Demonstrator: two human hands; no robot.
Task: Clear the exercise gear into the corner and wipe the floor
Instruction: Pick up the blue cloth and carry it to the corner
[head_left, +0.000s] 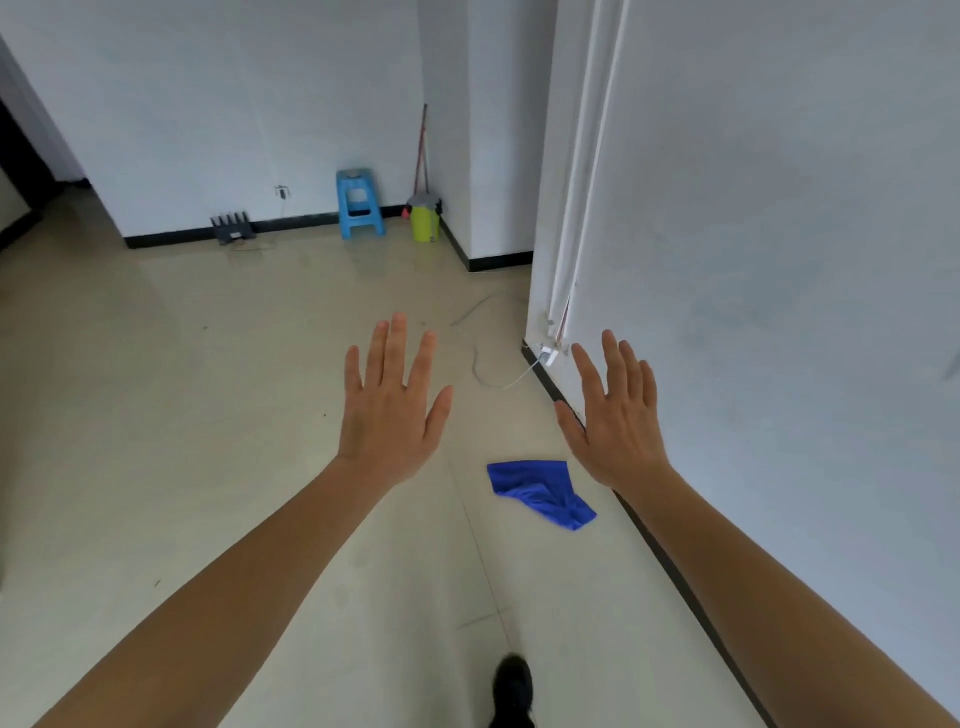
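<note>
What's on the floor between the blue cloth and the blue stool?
Head view: a white cable loops between cloth and stool; otherwise bare floor.

left hand (387, 415): bare, as I see it on my feed.
right hand (618, 426): bare, same.
left forearm (234, 587): bare skin all the way to the frame edge.
right forearm (769, 587): bare to the frame edge too.
shoe (513, 686): black, rounded toe, matte; only the front shows. Can't tell which foot.

head view only: looks forward and down over outstretched arms, floor (208, 415) near, far wall (234, 104) beyond.
</note>
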